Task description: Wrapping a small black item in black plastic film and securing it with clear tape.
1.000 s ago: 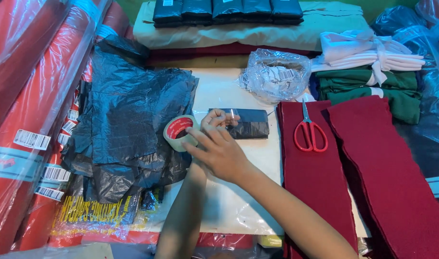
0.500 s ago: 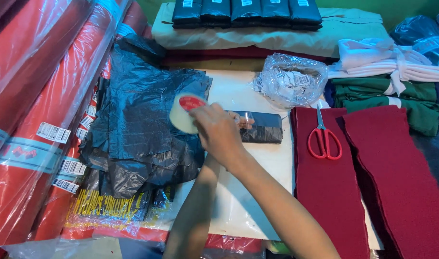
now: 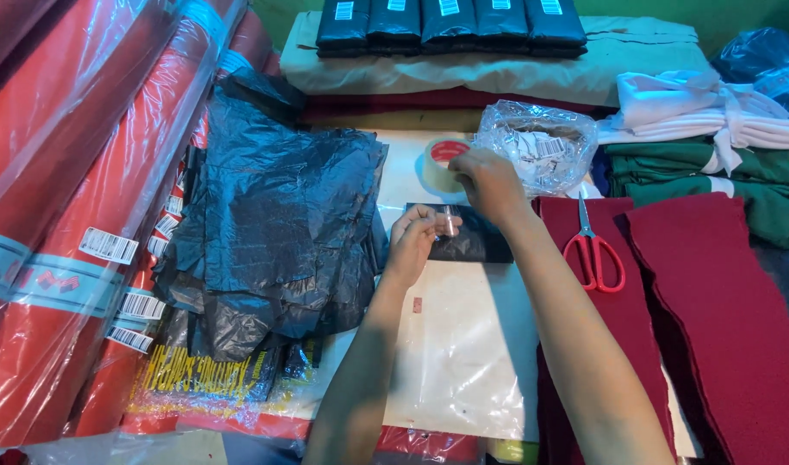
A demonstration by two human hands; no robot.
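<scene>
My left hand (image 3: 416, 237) pinches a short strip of clear tape (image 3: 449, 221) just above a small black packet (image 3: 476, 243) that lies on the white sheet (image 3: 463, 344). My right hand (image 3: 489, 182) reaches further back, its fingers closed on the right edge of a clear tape roll (image 3: 439, 164) with a red core. The roll is low over the sheet, next to a crumpled clear plastic bag (image 3: 541, 146). How the strip joins the roll is hidden by my right hand.
A pile of black plastic bags (image 3: 274, 224) lies left of my hands, with wrapped red fabric rolls (image 3: 76, 198) beyond it. Red-handled scissors (image 3: 593, 250) rest on maroon cloth (image 3: 713, 301) at the right. Folded green and white cloth (image 3: 713, 164) and black packets (image 3: 450, 26) are at the back.
My right hand has carried the tape roll away from me toward the clear bag. My left hand has come up to the black packet and now pinches the tape strip.
</scene>
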